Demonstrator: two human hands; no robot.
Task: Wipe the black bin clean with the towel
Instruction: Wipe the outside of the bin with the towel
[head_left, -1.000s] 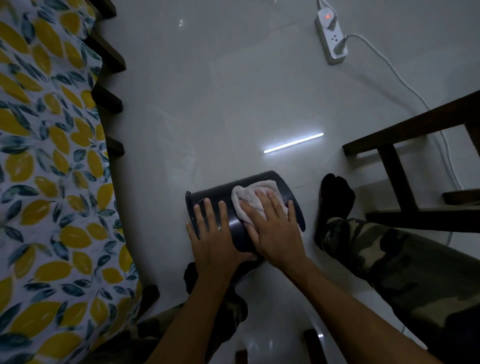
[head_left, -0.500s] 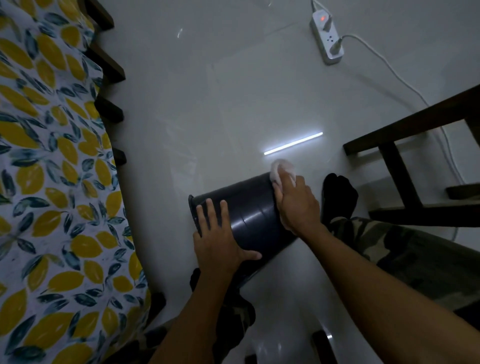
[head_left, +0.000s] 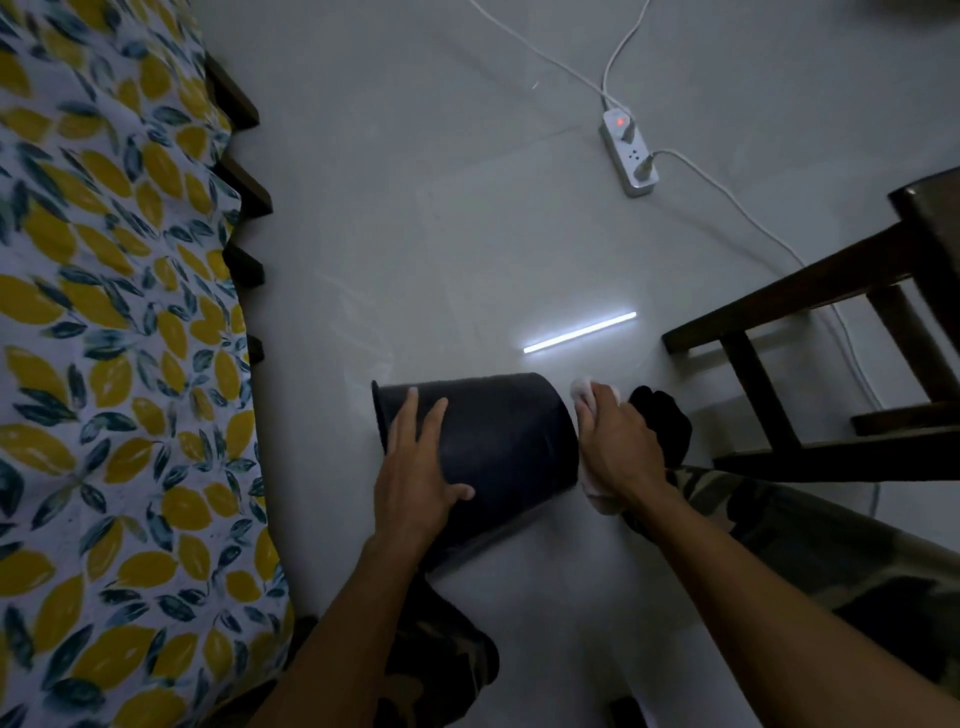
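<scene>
The black bin (head_left: 504, 431) lies on its side on the pale floor, its rim pointing left and its base to the right. My left hand (head_left: 415, 467) lies flat on the bin's side near the rim, fingers spread, steadying it. My right hand (head_left: 618, 447) presses the white towel (head_left: 584, 389) against the bin's base end. Most of the towel is hidden under that hand; bits show above the fingers and below the palm.
A bed with a lemon-print sheet (head_left: 104, 364) fills the left. A dark wooden chair frame (head_left: 810, 353) stands right. A white power strip (head_left: 628, 153) with cables lies on the floor beyond. My camouflage-trousered leg and black-socked foot (head_left: 665, 421) rest beside the bin's base.
My right hand has slid the towel from the bin's upper side over to its base end. The bin has turned more level. My left hand stays near the rim.
</scene>
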